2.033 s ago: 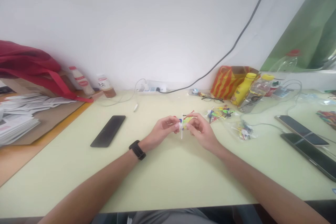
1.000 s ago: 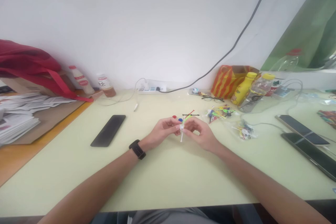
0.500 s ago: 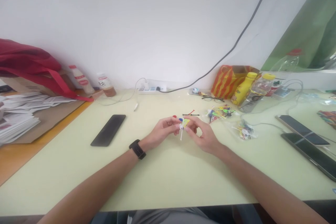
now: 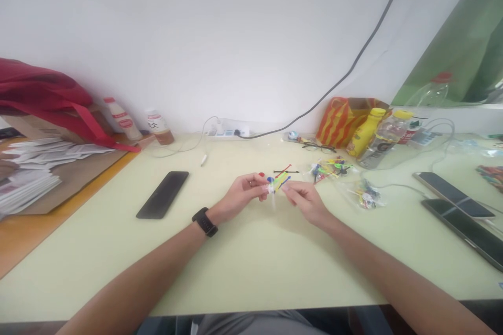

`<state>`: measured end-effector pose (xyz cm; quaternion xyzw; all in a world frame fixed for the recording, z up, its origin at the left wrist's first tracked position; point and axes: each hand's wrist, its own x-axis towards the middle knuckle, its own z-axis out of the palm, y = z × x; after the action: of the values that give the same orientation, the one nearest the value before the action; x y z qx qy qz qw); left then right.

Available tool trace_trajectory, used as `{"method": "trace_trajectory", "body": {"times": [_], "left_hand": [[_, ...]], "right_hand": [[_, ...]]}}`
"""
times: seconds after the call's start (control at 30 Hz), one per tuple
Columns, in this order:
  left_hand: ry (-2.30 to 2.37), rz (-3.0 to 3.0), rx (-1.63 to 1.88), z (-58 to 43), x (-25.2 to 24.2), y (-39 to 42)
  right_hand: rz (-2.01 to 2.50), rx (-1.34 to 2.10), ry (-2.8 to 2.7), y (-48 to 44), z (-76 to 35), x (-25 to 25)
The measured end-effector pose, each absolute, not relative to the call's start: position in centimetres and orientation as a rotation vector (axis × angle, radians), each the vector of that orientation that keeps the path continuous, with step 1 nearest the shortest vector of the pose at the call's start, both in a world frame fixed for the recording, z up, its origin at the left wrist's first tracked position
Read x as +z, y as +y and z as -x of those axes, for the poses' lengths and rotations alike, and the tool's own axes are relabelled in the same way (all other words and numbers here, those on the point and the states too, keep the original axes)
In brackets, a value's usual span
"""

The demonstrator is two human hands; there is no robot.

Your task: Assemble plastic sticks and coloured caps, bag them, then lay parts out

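My left hand (image 4: 247, 188), a black watch at its wrist, is closed in a pinch on a small white plastic piece (image 4: 271, 188) with a thin white stem hanging below, blurred. Thin yellow-green (image 4: 280, 180) and blue (image 4: 283, 183) plastic sticks slant up beside it; whether they join the white piece I cannot tell. My right hand (image 4: 307, 200) has its fingertips pressed together at the blue stick. Behind the hands lie a red arrow-like stick (image 4: 283, 170) and a black one (image 4: 291, 171). A red round piece (image 4: 261, 174) and a blue one (image 4: 270, 179) show by the left fingers.
Bags of coloured plastic parts (image 4: 330, 168) (image 4: 367, 196) lie to the right, near glasses (image 4: 320, 147), bottles (image 4: 365, 131) and a striped bag (image 4: 334, 120). Phones (image 4: 163, 194) (image 4: 459, 230) rest on both sides. Papers (image 4: 31, 183) are at the left; a power strip (image 4: 226, 135) sits by the wall.
My right hand has shifted slightly right and down, its fingers drawn away from the white piece, so the blue and yellow-green sticks show more. My left hand has hardly moved.
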<state>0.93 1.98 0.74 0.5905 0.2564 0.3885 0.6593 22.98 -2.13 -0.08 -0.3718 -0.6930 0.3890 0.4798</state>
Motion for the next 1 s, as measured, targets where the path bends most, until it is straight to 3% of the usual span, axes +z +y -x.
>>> {"method": "trace_trajectory", "body": {"times": [0.43, 0.73, 1.0], "left_hand": [[0.568, -1.354, 0.852, -1.4, 0.6, 1.4], [0.574, -1.361, 0.873, -1.1, 0.5, 1.8], [0.569, -1.311, 0.885, -0.9, 0.3, 2.1]], "right_hand": [[0.861, 1.027, -1.552, -2.5, -21.6, -0.3], [0.862, 0.872, -1.606, -2.4, -22.6, -0.2], [0.865, 0.989, -1.511, -2.6, -22.1, -0.4]]}}
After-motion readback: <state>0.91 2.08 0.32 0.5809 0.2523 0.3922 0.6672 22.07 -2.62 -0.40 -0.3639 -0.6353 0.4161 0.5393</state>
